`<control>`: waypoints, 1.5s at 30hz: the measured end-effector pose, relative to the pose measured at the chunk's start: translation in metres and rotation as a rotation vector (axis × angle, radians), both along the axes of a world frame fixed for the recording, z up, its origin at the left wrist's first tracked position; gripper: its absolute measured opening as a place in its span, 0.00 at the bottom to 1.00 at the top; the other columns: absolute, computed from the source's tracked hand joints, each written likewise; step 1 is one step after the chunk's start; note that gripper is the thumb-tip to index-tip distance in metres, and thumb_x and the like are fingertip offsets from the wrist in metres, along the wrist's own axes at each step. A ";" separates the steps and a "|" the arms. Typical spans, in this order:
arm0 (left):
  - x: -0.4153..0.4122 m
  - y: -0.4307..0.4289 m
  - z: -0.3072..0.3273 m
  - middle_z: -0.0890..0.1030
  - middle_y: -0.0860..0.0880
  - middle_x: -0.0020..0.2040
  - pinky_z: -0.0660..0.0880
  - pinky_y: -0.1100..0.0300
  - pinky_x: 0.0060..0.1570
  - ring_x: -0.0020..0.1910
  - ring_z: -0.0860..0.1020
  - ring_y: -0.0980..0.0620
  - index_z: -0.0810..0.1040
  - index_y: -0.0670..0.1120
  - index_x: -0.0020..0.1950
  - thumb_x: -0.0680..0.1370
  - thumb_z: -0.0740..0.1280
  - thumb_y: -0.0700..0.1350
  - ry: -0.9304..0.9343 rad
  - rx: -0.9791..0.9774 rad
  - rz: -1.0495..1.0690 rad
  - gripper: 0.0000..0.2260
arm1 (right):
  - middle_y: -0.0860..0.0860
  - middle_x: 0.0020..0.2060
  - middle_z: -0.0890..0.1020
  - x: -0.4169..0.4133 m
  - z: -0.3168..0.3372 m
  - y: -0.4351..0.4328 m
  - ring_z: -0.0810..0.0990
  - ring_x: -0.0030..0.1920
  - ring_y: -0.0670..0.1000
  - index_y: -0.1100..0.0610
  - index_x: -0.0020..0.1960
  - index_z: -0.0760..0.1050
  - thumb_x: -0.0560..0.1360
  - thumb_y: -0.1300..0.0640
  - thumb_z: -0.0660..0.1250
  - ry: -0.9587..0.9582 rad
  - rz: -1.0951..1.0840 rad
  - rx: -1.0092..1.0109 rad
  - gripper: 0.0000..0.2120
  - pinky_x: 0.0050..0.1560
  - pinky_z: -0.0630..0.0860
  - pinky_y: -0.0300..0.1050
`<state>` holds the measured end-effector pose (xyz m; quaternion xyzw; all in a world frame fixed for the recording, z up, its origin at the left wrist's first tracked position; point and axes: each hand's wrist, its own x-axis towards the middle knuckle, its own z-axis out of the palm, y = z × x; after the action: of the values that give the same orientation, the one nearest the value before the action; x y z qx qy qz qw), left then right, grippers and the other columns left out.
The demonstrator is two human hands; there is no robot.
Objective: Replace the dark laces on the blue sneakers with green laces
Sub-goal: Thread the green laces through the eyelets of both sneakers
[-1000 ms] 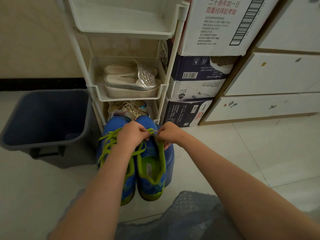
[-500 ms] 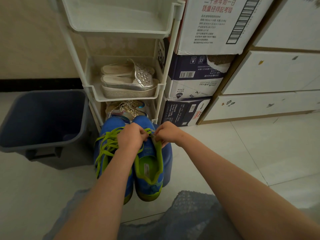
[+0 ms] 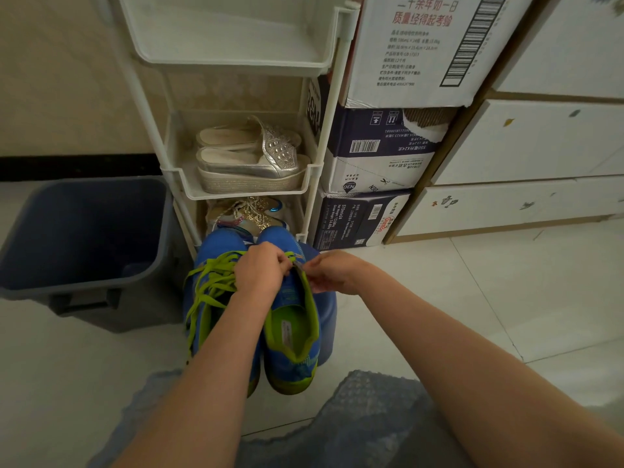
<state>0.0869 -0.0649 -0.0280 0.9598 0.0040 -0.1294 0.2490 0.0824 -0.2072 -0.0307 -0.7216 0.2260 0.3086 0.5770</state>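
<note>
- Progress: late stage by my read. No dark lace shows anywhere, and both sneakers carry green.
- Left sneaker (image 3: 209,319): a green lace (image 3: 206,288) crosses its eyelets, with loops and ends lying loose over the side. I can't see a knot.
- Right sneaker (image 3: 290,336): green lace shows only near the toe end, under your hands. The rear eyelets look bare, so most of the threading is probably left there.
- Left hand (image 3: 261,273): fingers curled, pinching the lace over the right sneaker's front eyelets.
- Right hand (image 3: 332,273): fingertips pressed together, apparently on the lace end at the eyelet edge. Which eyelet is hidden.
- Location: the sneakers sit side by side, toes away from you, on a blue stool (image 3: 329,319) just in front of the white rack (image 3: 175,170). A grey bin (image 3: 81,238) stands to the left.
- Look: blue uppers, lime collar, insole and heel trim. The lace is flat and limp.
- Left to do: finish the right sneaker, even out the ends, tie both.
</note>
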 end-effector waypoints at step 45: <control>-0.008 -0.011 -0.004 0.82 0.43 0.44 0.69 0.56 0.37 0.45 0.79 0.43 0.83 0.45 0.45 0.78 0.63 0.44 -0.096 0.050 -0.009 0.09 | 0.56 0.39 0.79 0.000 -0.004 -0.002 0.78 0.38 0.50 0.61 0.42 0.75 0.77 0.63 0.65 -0.019 -0.061 0.154 0.05 0.35 0.79 0.36</control>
<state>0.0791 -0.0758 -0.0320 0.9708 -0.0091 -0.0844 0.2243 0.0822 -0.2090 -0.0343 -0.6709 0.2180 0.3003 0.6420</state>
